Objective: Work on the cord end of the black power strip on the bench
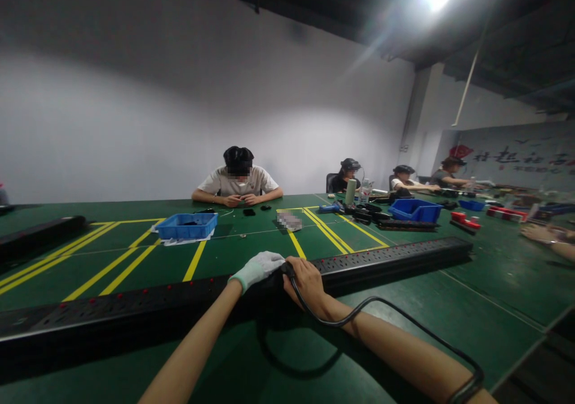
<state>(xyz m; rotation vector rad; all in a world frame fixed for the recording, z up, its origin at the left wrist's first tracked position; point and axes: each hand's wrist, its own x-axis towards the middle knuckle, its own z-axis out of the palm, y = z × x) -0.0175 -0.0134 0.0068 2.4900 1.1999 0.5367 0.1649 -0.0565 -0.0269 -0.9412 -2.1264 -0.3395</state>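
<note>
A long black power strip (386, 259) lies across the green table (471, 308) from far left to right. My left hand (258, 269), in a white glove, rests curled on top of the strip near its middle. Just to its right, my bare right hand (308, 281) is closed on the end of a black cable (381, 302) where it meets the strip. The cable loops over my right forearm and runs off toward the lower right.
A blue tray (186, 225) sits beyond the strip on yellow floor-style lines. A person (238, 179) sits opposite; several more sit at the far right with blue bins (415, 210), black parts and bottles. Another person's hand (545, 234) rests at the right edge.
</note>
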